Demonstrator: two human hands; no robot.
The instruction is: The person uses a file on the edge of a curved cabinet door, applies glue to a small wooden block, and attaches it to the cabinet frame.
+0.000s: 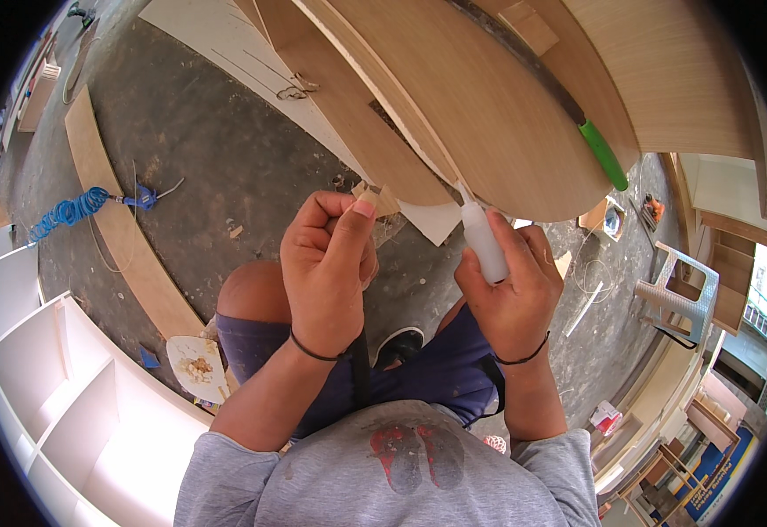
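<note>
My right hand [513, 281] is wrapped round a small white squeeze bottle [485, 246], its thin nozzle pointing up. The nozzle tip is at the pale edge of a curved wood-faced panel [498, 132]; whether it touches I cannot tell. Between the thumb and fingers of my left hand [329, 255] is a small tan scrap [369, 195], which could be thin wood or tape. That hand is just left of the panel's rounded end. On the panel lies a long dark blade with a green handle [604, 156].
A blue coiled air hose [72, 211] crosses a long wooden strip [124, 206] on the floor to the left. White shelving [76, 386] stands at lower left, beside a stained pale disc [197, 364]. At right is a grey step stool [680, 290].
</note>
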